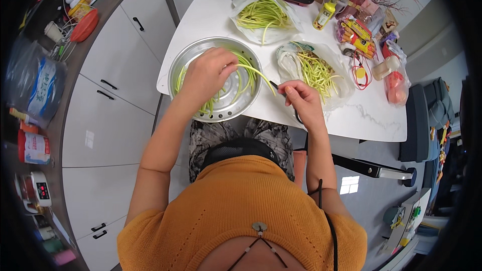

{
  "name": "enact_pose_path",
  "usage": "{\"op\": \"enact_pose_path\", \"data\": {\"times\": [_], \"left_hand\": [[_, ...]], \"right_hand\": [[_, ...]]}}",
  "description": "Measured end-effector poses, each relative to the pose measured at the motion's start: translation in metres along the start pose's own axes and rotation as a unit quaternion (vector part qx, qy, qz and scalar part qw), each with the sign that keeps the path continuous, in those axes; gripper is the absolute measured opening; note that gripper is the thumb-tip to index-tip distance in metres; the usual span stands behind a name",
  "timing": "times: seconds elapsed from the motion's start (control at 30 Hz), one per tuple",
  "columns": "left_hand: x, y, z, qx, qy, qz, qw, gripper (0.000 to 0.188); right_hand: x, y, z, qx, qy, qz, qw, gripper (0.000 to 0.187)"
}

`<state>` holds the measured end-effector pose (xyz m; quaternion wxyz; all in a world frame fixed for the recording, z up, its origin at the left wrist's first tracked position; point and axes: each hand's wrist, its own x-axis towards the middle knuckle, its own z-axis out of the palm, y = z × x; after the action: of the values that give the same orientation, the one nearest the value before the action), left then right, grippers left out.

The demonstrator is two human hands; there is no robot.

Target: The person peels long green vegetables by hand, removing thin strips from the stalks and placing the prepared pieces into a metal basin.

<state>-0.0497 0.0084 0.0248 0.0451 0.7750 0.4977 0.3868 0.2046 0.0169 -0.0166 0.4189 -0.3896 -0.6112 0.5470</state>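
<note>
On the white table [364, 115] in front of you, a thin green stem [258, 74] bridges the gap between your hands, beside the right rim of a metal colander [236, 111]. Your left hand [210, 70] is over the colander, thumb and fingertips closed in a pinch on the stem. Your right hand [305, 101] has its fingers curled closely around a dark tool [274, 86], mostly hidden, perhaps scissors; you cannot tell from here how its blades stand.

The tool sits right by the stem's free end, so a springy bend or a slip could bring it against your fingertips. A loose piece could drop onto the table, short of the plastic bag [288, 66]. The colander stands at the table's near edge; a leaning forearm might tip it.

The stem's long axis runs left to right in a shallow arc, its free end pointing rightward and down toward you.
</note>
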Motion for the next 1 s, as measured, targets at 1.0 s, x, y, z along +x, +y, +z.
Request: {"op": "enact_pose_path", "data": {"times": [1.0], "left_hand": [[-0.030, 0.036, 0.033, -0.212, -0.076, -0.116, 0.967, 0.011]], "right_hand": [[-0.007, -0.007, 0.013, 0.101, -0.059, -0.018, 0.993, 0.043]]}}
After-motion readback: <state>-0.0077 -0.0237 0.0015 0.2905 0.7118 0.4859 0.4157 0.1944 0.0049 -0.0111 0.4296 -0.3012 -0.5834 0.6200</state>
